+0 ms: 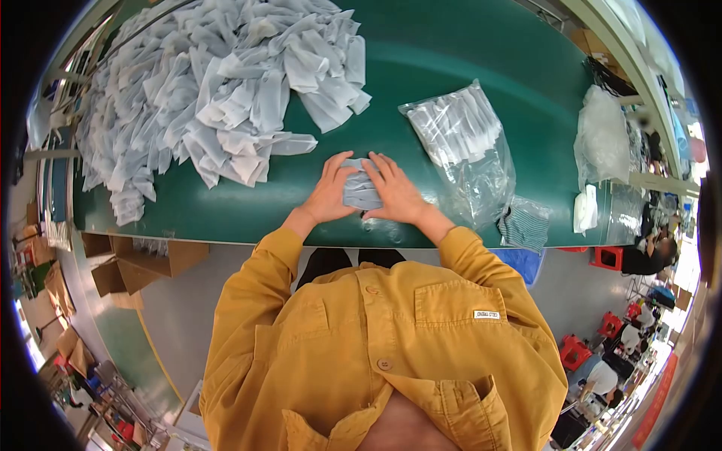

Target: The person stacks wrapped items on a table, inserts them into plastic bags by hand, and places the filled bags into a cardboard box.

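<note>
Near the front edge of the green table point(376, 83), a small stack of frosted plastic packets point(362, 188) sits between my two hands. From the left side, my left hand point(329, 189) presses it with curved fingers. My right hand point(398, 194) grips the opposite side, its thumb along the near edge. What the packets contain cannot be made out. To the left spreads a large heap of similar frosted packets point(226, 90). Right of my hands lies a clear plastic bag point(474, 161) with a row of packets in its far end.
A striped packet point(524, 224) lies by the front edge, right of the bag. Farther right are a white bundle point(585, 209) and a crumpled clear bag point(603, 139). Open cardboard boxes point(147, 263) stand below the table's left side. Other people sit at the far right near red stools point(575, 352).
</note>
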The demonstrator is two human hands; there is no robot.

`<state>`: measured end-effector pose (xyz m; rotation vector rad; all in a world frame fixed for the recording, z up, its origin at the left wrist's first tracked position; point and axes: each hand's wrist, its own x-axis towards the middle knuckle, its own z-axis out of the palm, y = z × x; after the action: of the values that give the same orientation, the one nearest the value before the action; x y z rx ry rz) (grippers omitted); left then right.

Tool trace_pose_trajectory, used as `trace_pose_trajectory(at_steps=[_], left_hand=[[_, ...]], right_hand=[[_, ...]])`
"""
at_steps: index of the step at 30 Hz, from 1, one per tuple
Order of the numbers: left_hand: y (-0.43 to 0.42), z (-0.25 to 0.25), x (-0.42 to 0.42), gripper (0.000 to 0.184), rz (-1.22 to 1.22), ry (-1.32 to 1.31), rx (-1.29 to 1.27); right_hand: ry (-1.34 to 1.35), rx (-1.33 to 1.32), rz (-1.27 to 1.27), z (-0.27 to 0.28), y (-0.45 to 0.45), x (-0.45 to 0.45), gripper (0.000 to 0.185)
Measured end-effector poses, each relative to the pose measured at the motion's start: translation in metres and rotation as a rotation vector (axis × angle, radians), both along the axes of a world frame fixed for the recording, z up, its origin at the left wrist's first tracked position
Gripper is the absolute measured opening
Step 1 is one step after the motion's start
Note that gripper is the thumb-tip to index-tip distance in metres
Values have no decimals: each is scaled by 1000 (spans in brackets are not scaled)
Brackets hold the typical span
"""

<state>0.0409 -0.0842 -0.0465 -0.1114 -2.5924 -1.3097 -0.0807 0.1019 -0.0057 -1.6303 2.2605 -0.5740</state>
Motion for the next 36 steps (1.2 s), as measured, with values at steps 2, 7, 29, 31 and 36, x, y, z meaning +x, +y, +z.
trace_pose_trajectory(at_steps=[2, 7, 29, 31, 36], left_hand=[[1, 12, -1, 68, 24, 71, 9], [10, -1, -2, 35, 153, 90, -15], [218, 92, -98, 46, -93, 242, -84], [234, 54, -117, 32, -178, 150, -159], [233, 68, -126, 9, -134, 165, 119]], right_hand=[[45, 54, -52, -8, -4, 9, 110], [33, -67, -49, -11, 0, 15, 105], [-965, -457, -1135, 77, 321, 63, 84], [-835, -441, -1217, 64, 337, 55, 83], [-733, -365, -1024, 35, 300, 3, 81]])
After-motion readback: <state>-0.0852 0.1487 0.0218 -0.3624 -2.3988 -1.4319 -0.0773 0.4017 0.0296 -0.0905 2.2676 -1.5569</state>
